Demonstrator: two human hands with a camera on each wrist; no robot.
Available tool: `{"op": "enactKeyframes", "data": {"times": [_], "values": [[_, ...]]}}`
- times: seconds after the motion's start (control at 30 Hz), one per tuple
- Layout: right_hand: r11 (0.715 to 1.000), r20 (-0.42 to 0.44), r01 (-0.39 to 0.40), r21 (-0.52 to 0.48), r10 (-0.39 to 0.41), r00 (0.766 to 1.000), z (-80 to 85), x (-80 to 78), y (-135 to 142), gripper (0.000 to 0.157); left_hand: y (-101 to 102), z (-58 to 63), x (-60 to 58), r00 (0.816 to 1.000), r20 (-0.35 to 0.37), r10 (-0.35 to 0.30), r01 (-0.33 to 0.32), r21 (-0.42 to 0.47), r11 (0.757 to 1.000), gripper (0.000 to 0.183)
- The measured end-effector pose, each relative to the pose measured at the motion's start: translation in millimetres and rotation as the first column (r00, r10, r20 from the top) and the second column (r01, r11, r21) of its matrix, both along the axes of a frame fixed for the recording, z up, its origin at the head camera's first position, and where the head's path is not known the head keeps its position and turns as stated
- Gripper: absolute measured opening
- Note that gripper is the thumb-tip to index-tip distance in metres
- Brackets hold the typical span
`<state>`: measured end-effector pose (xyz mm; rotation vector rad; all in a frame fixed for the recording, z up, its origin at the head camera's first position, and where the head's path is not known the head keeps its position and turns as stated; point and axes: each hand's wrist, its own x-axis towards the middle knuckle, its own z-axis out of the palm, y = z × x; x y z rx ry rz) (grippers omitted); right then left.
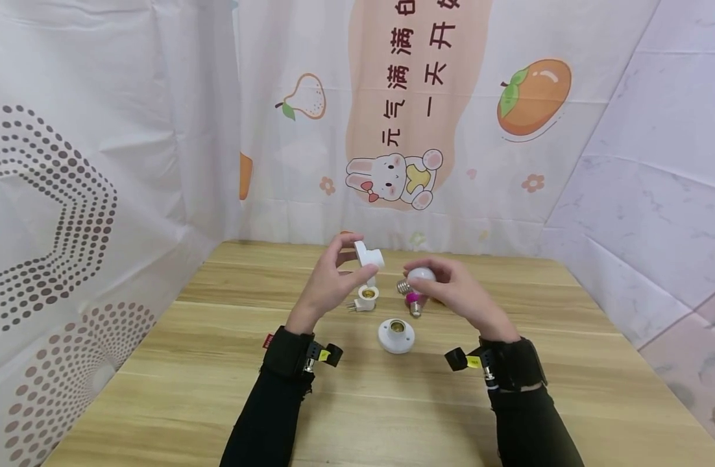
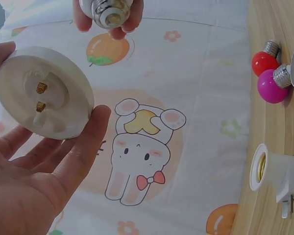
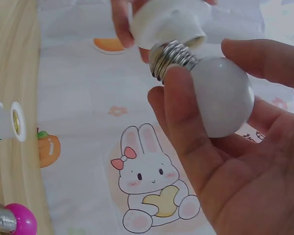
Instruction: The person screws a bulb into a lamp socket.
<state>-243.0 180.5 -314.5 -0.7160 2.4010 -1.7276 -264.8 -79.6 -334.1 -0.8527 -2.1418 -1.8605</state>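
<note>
Above the table's (image 1: 176,389) far half, our left hand (image 1: 327,284) pinches a round white lamp holder (image 1: 370,258); our right hand (image 1: 464,292) grips a white bulb (image 1: 422,274), screw cap (image 1: 403,286) pointing left towards the holder (just apart, alignment hard to judge).

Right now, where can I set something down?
Bare: wooden tabletop left of the left black sleeve, right of the right black sleeve, and between them, nearside of the tabletop's round white lampholder. Crowded: around the white plug-in lampholder, magenta bulb and red bulb, with left hand and right hand above.
</note>
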Motion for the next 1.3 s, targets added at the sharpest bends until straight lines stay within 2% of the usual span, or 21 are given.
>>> {"op": "enactKeyframes", "data": {"times": [0.1,0.27,0.57,0.77,0.97,1.3], "values": [[1.0,-0.002,0.022,0.006,-0.022,1.0,1.1,1.4,3,0.04,0,-1.1,0.1,1.0,0.004,-0.008,0.008,-0.001,1.0,0.057],[1.0,0.026,0.012,-0.016,-0.012,1.0,-2.7,4.0,3,0.049,1,-5.7,2.8,0.999,0.036,-0.02,0.02,-0.01,1.0,0.056],[0.991,0.02,0.021,-0.13,-0.019,1.0,-8.5,6.7,-1,0.053,2,-13.2,4.9,0.999,0.034,-0.034,0.035,-0.016,0.999,0.055],[0.989,-0.042,0.026,-0.146,-0.033,0.999,-11.3,7.6,1,0.053,5,-15.2,5.7,0.996,0.05,-0.069,0.069,0.004,0.998,0.053],[0.988,-0.107,0.002,-0.156,-0.019,0.994,-15.0,6.3,1,0.051,7,-16.1,6.7,0.995,0.052,-0.086,0.086,-0.002,0.996,0.054],[0.988,-0.12,-0.012,-0.153,-0.006,0.993,-8.3,-0.9,-4,0.05,8,-8.4,0.2,0.995,0.043,-0.095,0.095,-0.015,0.995,0.053]]}}
